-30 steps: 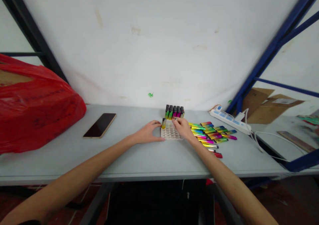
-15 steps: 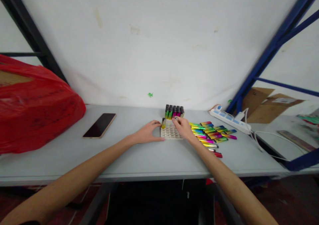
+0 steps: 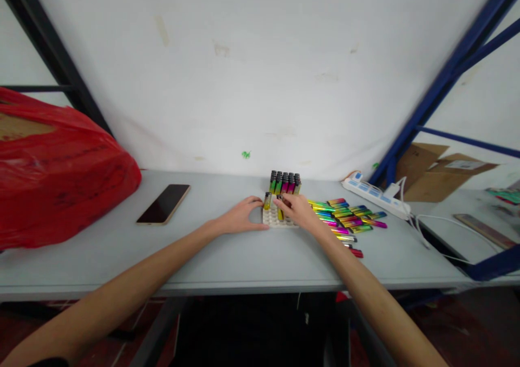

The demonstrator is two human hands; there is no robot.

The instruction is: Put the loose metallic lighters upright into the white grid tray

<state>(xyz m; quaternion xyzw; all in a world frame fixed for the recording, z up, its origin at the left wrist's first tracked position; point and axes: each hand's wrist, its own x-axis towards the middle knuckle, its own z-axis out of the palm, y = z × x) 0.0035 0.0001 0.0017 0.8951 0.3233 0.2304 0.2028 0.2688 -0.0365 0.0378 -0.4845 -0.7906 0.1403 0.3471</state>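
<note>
A white tray (image 3: 270,215) with rows of round holes lies on the table in front of me. My left hand (image 3: 241,215) grips its left side, thumb at the near corner and fingers farther back. One yellow lighter (image 3: 267,201) stands upright near the tray's back left corner. Over the tray, my right hand (image 3: 296,209) pinches another yellow lighter (image 3: 280,214), held upright with its lower end at the holes; whether it sits in one I cannot tell. Behind the tray stands a block of upright, black-topped lighters (image 3: 285,184). Loose shiny, coloured lighters (image 3: 343,218) lie to the right.
A phone (image 3: 163,204) lies on the table (image 3: 203,259) at left, beside a large red plastic bag (image 3: 69,177). At back right are a white power strip (image 3: 376,195) with cables, a blue frame post (image 3: 436,80) and a cardboard box (image 3: 430,172).
My right hand has turned and brought its lighter upright, down over the tray's holes. The left hand keeps its place at the tray's side.
</note>
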